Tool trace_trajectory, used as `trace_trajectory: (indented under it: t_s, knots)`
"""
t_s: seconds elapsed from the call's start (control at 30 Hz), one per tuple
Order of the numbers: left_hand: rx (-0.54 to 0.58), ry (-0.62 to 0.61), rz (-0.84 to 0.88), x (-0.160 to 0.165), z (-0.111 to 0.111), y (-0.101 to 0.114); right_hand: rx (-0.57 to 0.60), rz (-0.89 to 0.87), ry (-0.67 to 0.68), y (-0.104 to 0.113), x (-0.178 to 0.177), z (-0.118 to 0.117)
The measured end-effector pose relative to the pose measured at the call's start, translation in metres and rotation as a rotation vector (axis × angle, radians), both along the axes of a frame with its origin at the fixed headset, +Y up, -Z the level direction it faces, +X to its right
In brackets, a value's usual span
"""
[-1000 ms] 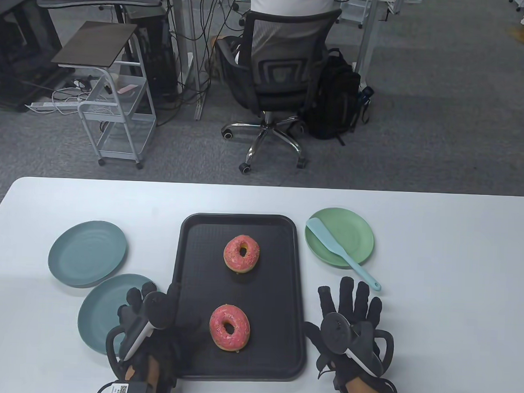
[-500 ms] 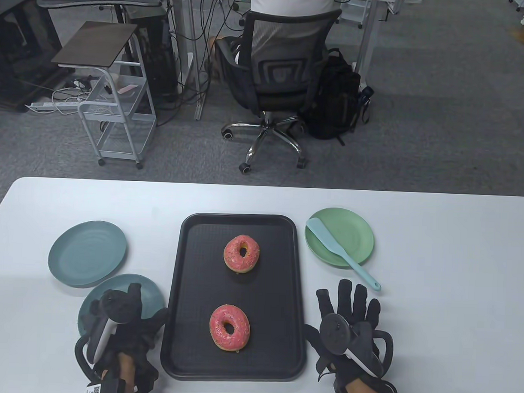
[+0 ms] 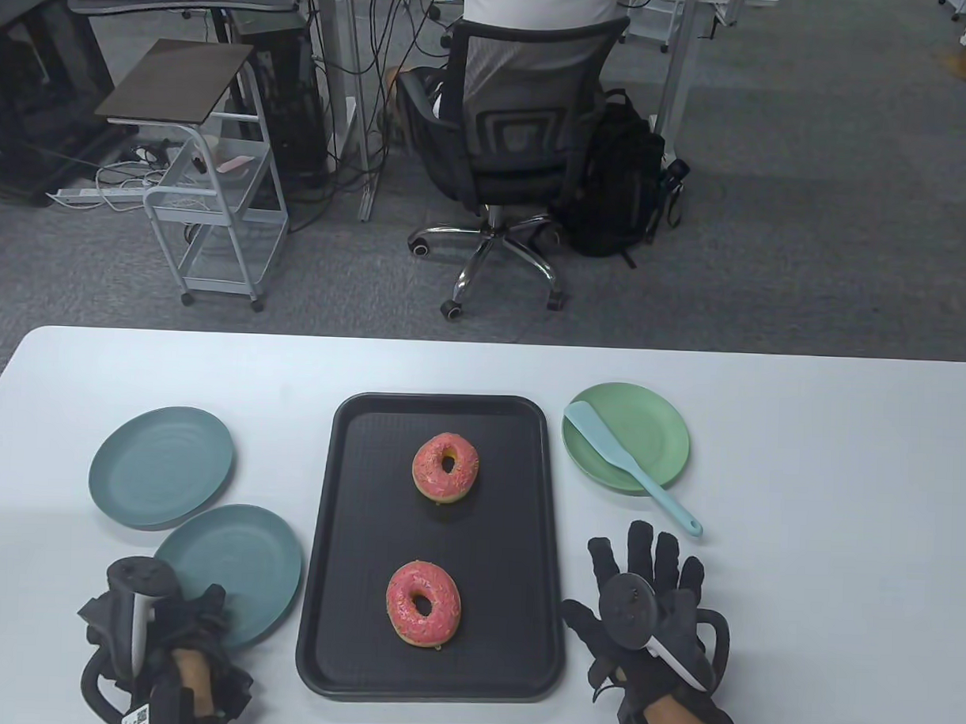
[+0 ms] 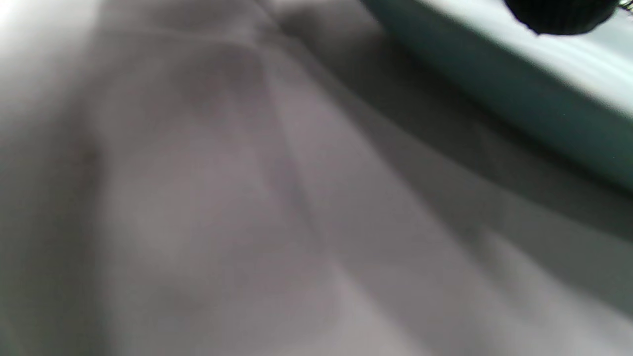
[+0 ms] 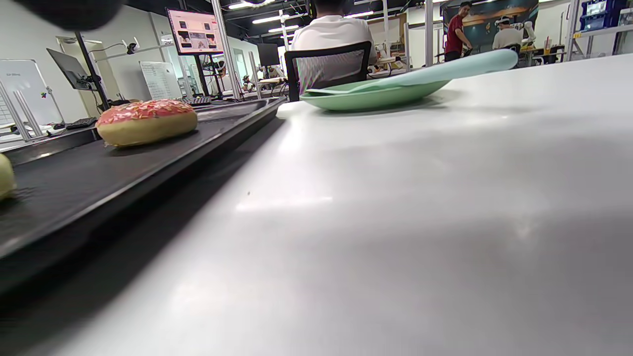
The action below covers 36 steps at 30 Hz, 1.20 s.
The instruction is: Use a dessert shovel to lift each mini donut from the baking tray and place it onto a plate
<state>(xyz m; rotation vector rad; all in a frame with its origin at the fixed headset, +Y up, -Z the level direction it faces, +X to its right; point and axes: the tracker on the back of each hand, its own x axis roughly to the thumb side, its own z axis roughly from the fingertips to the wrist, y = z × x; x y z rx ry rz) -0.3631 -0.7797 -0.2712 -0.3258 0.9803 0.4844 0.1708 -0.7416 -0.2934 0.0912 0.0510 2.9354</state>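
Two pink-iced mini donuts lie on the black baking tray [image 3: 350,531]: the far donut [image 3: 445,467] [image 5: 146,121] and the near donut [image 3: 423,602]. The pale blue dessert shovel [image 3: 630,466] [image 5: 445,69] lies untouched, blade on the green plate [image 3: 655,423] [image 5: 371,96], handle on the table. My right hand [image 3: 650,554] rests flat on the table right of the tray, fingers straight and spread, just short of the handle's end. My left hand [image 3: 201,609] lies at the table's near left, fingers loosely curled and holding nothing, beside the near teal plate [image 3: 239,559] [image 4: 494,94].
A second teal plate [image 3: 161,465] sits farther back on the left. Beyond the table's far edge a person sits in an office chair [image 3: 515,133] with a backpack [image 3: 620,177] beside it; a wheeled cart [image 3: 211,210] stands to the left.
My left hand has drawn back off the tray's near left corner, moving left and toward me past the near teal plate. The tray shifted slightly. My right hand barely moved.
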Motion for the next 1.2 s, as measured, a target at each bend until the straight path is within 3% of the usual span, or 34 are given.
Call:
trace_trajectory:
  t_s: [0.33, 0.6, 0.77, 1.2]
  knots:
    - [0.005, 0.039, -0.128, -0.001, 0.001, 0.004, -0.015, -0.019, 0.006, 0.001, 0.001, 0.000]
    - [0.037, 0.114, -0.123, -0.009, 0.008, 0.004, -0.034, -0.038, 0.000, 0.001, 0.002, 0.000]
    - [0.135, 0.194, -0.093, -0.017, 0.017, 0.006, -0.038, -0.043, 0.006, 0.002, 0.002, 0.000]
    - [0.380, 0.253, 0.006, -0.025, 0.029, 0.022, -0.042, -0.052, 0.020, 0.001, 0.000, 0.000]
